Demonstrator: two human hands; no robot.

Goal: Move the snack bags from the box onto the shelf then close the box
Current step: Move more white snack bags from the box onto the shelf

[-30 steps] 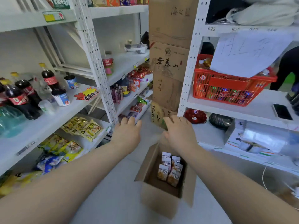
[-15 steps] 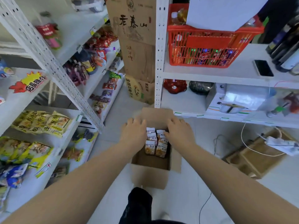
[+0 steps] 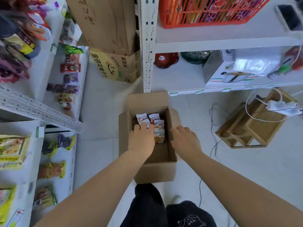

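Note:
An open cardboard box (image 3: 155, 171) stands on the floor in front of me, its far flap laid back. Several small white and orange snack bags (image 3: 158, 126) stand packed at its far end. My left hand (image 3: 141, 138) is inside the box, its fingers lying over the left-hand bags; I cannot tell whether it grips one. My right hand (image 3: 184, 139) hovers over the box's right wall, fingers spread and holding nothing. The white shelf (image 3: 54, 89) on my left carries many other snack packs.
A second white rack (image 3: 147, 46) stands behind the box with a red basket (image 3: 205, 12) and a boxed pot (image 3: 232, 71). Cardboard cartons (image 3: 113, 63) are stacked in the corner. A wooden crate (image 3: 252, 126) with a power strip and cables lies at right. My knees are below.
My head has tilted down and closer to the box. My left hand has gone from the box's rim down onto the bags. My right hand has shifted to the right wall.

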